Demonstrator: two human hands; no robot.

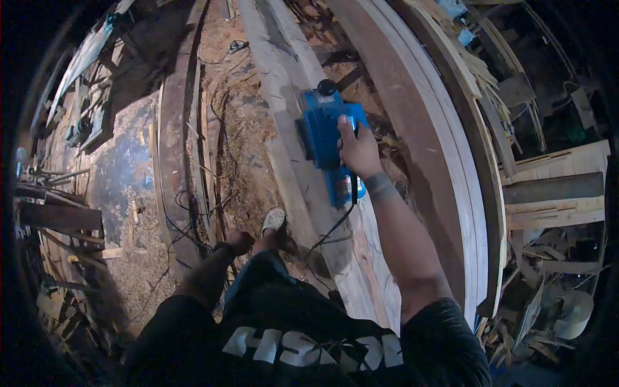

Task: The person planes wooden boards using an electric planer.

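A blue power planer (322,132) rests on a long wooden plank (293,184). My right hand (359,147) is wrapped round the planer's handle, with the thumb lying along its top. A black knob (327,87) stands at the tool's far end, and a dark cord (338,222) runs back from its near end across the plank. Lower and to the left, my left hand (241,243) hangs beside my leg, away from the plank. It is dark and small there, so its fingers cannot be made out.
Long boards (445,148) lie stacked to the right of the plank. A dark beam (173,129) runs along the left. Cables (222,129) trail over the shavings-covered floor (248,164) near my shoe (274,219). Scrap wood (545,251) is piled at the far right.
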